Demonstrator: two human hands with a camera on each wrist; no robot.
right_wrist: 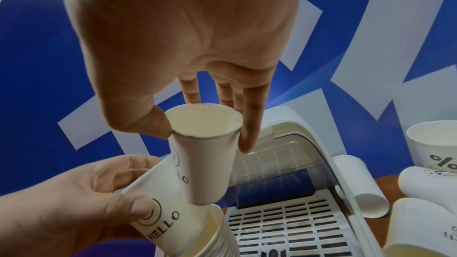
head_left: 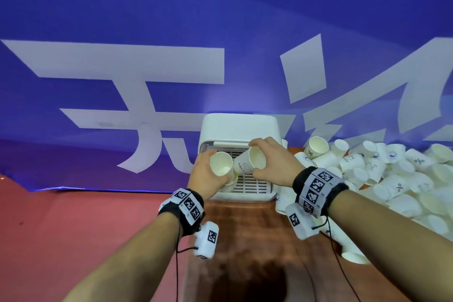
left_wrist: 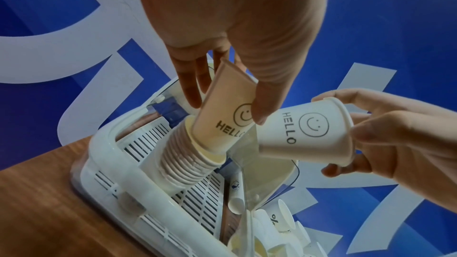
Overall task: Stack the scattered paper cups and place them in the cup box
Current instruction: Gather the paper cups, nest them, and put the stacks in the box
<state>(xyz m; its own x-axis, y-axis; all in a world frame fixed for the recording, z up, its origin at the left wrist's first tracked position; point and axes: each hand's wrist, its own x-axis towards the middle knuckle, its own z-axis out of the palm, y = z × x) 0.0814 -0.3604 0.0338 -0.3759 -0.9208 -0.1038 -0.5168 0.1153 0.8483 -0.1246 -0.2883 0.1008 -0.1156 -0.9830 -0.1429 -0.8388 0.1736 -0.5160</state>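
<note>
Forearms reach over a wooden table (head_left: 255, 233), each wrist strapped with a band of black-and-white markers. Left hand (head_left: 208, 176) grips one paper cup (left_wrist: 223, 116) printed HELLO with a smiley, thumb and fingers round its wall, its base seated in the mouth of the stack (left_wrist: 188, 159) of nested cups. Stack leans inside the white cup box (head_left: 239, 154), resting on the slatted floor. Right hand (head_left: 269, 162) holds a second HELLO cup (right_wrist: 205, 155), thumb and fingers pinching near the rim, tilted, just beside the left hand's cup, its base over the stack's mouth. Two cups in hand, one per hand; one stack; one box, clear lid raised. Beyond, to the right, a heap of loose cups (head_left: 392, 174), too many to count, against a blue banner (head_left: 147, 32) with white characters.
</note>
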